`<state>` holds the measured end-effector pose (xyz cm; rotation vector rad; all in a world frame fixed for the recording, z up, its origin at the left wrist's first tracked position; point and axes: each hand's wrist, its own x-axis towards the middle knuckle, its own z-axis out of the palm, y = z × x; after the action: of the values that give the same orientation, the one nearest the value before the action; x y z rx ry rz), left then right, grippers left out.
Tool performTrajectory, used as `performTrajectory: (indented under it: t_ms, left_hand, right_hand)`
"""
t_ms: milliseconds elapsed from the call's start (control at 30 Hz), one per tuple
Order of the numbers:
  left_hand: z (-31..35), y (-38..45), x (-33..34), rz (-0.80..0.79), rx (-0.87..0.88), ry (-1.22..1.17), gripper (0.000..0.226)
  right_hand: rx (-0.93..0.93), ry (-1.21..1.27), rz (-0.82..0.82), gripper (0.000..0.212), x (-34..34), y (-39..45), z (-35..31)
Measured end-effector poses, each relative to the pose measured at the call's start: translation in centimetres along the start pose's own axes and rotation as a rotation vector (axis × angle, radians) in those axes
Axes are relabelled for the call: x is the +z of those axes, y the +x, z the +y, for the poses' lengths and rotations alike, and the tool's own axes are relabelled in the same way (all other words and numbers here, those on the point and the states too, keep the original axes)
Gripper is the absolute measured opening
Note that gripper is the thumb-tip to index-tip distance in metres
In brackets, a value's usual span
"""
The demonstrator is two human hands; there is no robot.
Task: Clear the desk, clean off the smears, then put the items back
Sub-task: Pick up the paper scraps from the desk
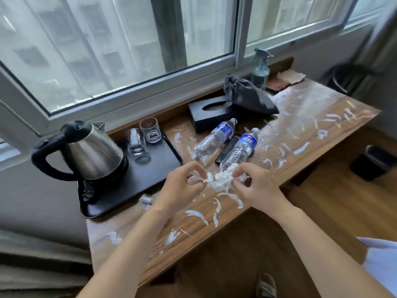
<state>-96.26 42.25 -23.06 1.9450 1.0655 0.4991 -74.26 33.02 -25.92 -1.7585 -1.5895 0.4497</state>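
**Smeared desk awaits its wipe-down as hands ready a wad of tissue**

A person stands at a wooden desk (253,214) by a window, both hands raised over its near edge. The left hand (182,186) and the right hand (255,186) each pinch one side of a crumpled white tissue (221,179), each grip closed on the paper, apparently pulling it open or bunching it into a pad for wiping. White smears (197,215) streak the wood from the front edge to the far right corner.

Nothing appears cleared yet. Just beyond the hands, two water bottles (240,147) lie on their sides with a black remote control (227,149) between them, the right bottle partly over it. To the left, a black tray (154,168) holds a steel kettle (94,151) on its base and two glasses (150,130), one upright and one seemingly upturned; the tray groups them so they could likely be lifted off together. Farther back sit a black tissue box (208,115) and a dark drawstring pouch (249,95) leaning against it. A spray bottle (260,72) stands against the window ledge, within reach for the cleaning, with a brownish cloth or paper (287,79) beside it, too blurred to identify.

Beyond the desk, a wood floor carries a dark bin (373,162), and sliding windows (129,50) face blurred buildings.
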Motion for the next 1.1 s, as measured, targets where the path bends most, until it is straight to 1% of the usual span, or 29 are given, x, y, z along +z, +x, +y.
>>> performTrajectory:
  t_ms: [133, 300, 467, 567, 800, 1000, 1100]
  left_hand:
    - [4.6, 4.2, 5.7, -0.033, 0.081, -0.009, 0.032]
    - [11.1, 9.7, 13.9, 0.013, 0.131, 0.010, 0.025]
    - [16.0, 14.2, 20.7, 0.011, 0.170, 0.025, 0.022]
    - [17.9, 16.3, 23.8, -0.017, 0.184, -0.022, 0.024]
    - [20.4, 22.7, 28.8, -0.005, 0.150, -0.062, 0.024]
    - [22.0, 31.5, 32.7, -0.032, 0.143, -0.115, 0.027]
    - [23.7, 36.7, 35.2, -0.084, 0.172, -0.157, 0.027]
  right_hand:
    - [0.011, -0.038, 0.096, 0.012, -5.8, 0.0, 4.9]
    - [0.074, -0.040, 0.152, 0.012, -13.8, -0.1, 11.9]
    - [0.141, -0.059, 0.207, 0.009, -20.1, -0.4, 17.9]
    - [0.191, -0.014, 0.236, 0.008, -22.7, -0.2, 20.7]
    - [0.246, -0.003, 0.275, 0.008, -26.3, 2.7, 26.4]
    - [0.258, -0.015, 0.304, 0.008, -30.3, 8.0, 32.5]
    - [0.262, -0.070, 0.334, 0.011, -33.2, 10.4, 36.0]
